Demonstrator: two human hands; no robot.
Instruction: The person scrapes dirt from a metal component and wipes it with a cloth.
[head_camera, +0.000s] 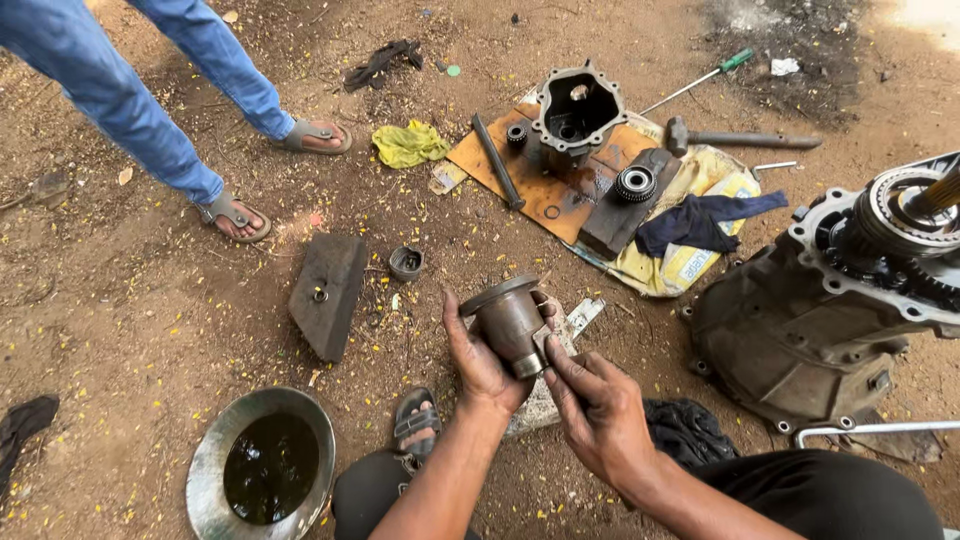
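Both hands, left hand (480, 365) and right hand (600, 415), have fingers clamped on the flanged metal sleeve (508, 320) between them.

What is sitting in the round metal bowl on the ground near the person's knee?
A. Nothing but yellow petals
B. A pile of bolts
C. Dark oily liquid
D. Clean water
C: the metal bowl holds a pool of dark, nearly black liquid, with no bolts showing in it, while both the left hand and the right hand are on a flanged metal part.
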